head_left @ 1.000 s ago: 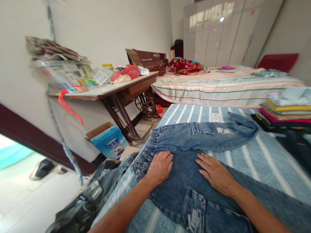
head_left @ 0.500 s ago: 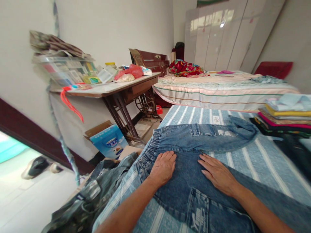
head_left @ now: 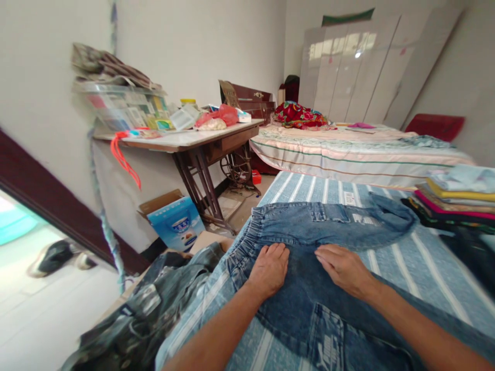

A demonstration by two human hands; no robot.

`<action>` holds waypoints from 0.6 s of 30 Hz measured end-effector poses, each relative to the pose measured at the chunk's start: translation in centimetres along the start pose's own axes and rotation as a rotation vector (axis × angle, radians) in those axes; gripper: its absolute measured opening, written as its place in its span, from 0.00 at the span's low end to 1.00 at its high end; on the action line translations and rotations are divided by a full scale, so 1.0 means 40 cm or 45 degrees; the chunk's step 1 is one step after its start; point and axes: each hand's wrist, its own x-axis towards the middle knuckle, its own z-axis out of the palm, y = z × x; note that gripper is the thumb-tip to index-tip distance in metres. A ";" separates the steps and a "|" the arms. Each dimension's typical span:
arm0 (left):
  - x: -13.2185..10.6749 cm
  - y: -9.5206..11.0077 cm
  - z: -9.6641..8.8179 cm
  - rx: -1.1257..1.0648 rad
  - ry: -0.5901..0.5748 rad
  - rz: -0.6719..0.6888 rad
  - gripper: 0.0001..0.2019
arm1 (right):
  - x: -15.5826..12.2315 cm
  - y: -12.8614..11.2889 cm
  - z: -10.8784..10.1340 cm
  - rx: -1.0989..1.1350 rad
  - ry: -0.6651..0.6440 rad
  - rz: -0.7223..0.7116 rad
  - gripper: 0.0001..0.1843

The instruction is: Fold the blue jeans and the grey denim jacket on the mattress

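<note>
A pair of blue jeans [head_left: 309,226] lies spread on the blue-and-white striped bed cover [head_left: 417,252] in front of me. My left hand [head_left: 270,268] rests palm down on the denim just below the elastic waistband, fingers stretched flat. My right hand [head_left: 342,268] lies flat on the jeans close beside it, fingers together and pointing left. Neither hand holds anything.
A dark camouflage garment [head_left: 154,304] hangs off the bed's near left edge. A stack of folded clothes [head_left: 456,198] sits at the right. A cluttered sewing table [head_left: 193,139] stands by the left wall, a blue carton [head_left: 176,224] under it. A second bed [head_left: 348,149] lies beyond.
The view has shifted slightly to the left and up. My right hand has slid a little toward the left hand; both stay flat on the jeans.
</note>
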 end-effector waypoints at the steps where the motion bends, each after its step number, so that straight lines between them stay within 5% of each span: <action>1: 0.000 0.000 -0.001 0.001 -0.001 0.001 0.14 | 0.035 -0.011 -0.012 -0.059 -0.052 0.031 0.16; 9: -0.002 -0.001 0.002 0.003 0.013 -0.001 0.15 | 0.282 -0.002 0.004 -0.156 -0.266 0.151 0.14; 18: -0.014 0.001 0.006 -0.018 0.017 -0.020 0.15 | 0.320 0.003 0.056 -0.072 -0.398 0.127 0.22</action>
